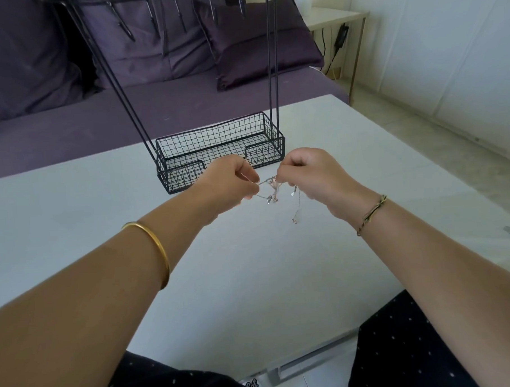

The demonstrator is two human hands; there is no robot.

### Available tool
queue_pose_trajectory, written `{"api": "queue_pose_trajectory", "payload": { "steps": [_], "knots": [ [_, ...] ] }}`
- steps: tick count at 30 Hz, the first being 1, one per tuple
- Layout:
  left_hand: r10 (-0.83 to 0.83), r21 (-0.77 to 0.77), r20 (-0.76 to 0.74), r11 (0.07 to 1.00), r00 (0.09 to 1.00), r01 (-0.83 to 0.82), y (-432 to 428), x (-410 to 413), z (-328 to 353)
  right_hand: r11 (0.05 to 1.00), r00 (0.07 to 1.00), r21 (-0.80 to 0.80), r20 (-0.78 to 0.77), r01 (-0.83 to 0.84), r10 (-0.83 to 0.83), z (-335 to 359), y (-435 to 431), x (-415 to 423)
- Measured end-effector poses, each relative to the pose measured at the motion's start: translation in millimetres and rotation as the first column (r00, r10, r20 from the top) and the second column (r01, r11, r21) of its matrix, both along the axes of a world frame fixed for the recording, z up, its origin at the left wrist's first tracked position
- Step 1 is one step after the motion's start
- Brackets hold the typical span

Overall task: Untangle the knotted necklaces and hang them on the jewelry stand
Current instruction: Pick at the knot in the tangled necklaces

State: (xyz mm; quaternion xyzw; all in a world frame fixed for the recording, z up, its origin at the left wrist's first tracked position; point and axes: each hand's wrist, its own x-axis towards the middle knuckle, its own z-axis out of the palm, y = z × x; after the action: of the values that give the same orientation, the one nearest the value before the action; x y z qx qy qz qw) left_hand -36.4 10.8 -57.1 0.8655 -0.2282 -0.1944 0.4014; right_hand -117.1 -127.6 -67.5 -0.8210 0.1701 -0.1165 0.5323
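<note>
Gently now: the left hand [233, 182] and right hand [311, 176] each pinch a strand of the knotted necklaces [272, 189], both grips closed on fine chain, held above the worktop [251, 281] near the jewelry stand [216, 135]. Ease strands apart slowly; hard pulling likely tightens the knot.

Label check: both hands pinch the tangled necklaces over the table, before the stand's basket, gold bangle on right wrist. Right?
No. The head view shows the gold bangle on the left arm, not the right. The rest holds: left hand and right hand pinch the tangled necklaces over the table, before the stand's basket.
</note>
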Motion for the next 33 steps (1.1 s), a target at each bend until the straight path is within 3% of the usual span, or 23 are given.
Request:
{"api": "queue_pose_trajectory", "payload": {
  "steps": [4,6,8,10,12,15,24,33],
  "knots": [
    [-0.123,0.266,0.288,0.963,0.95,0.044,-2,-3,1,1.0,0.999,-0.004,-0.033,0.009,-0.009,1,1,1],
    [-0.112,0.303,0.333,0.953,0.936,0.006,-3,-4,1,1.0,0.998,0.007,-0.062,0.015,-0.014,2,0,1],
    [-0.034,0.26,0.29,0.965,0.956,-0.045,-1,-2,2,1.0,0.995,0.012,-0.101,0.026,-0.024,2,-2,1],
    [0.098,0.093,0.085,0.99,0.992,-0.106,1,2,2,1.0,0.988,0.011,-0.152,0.023,-0.021,1,-5,0],
    [0.171,-0.106,-0.163,0.976,0.972,-0.19,0,3,5,1.0,0.98,0.011,-0.199,0.006,-0.004,0,-5,0],
    [0.172,-0.261,-0.329,0.928,0.928,-0.265,-4,2,8,0.999,0.973,0.017,-0.23,-0.027,0.03,-1,-5,0],
    [0.205,-0.17,-0.191,0.956,0.96,-0.238,-4,2,6,0.999,0.971,0.023,-0.236,-0.041,0.046,-1,-8,-2],
    [0.145,-0.029,-0.081,0.989,0.986,-0.148,-2,0,2,0.986,0.974,0.169,-0.224,0.005,0.033,-2,-12,0]
  ]
}}
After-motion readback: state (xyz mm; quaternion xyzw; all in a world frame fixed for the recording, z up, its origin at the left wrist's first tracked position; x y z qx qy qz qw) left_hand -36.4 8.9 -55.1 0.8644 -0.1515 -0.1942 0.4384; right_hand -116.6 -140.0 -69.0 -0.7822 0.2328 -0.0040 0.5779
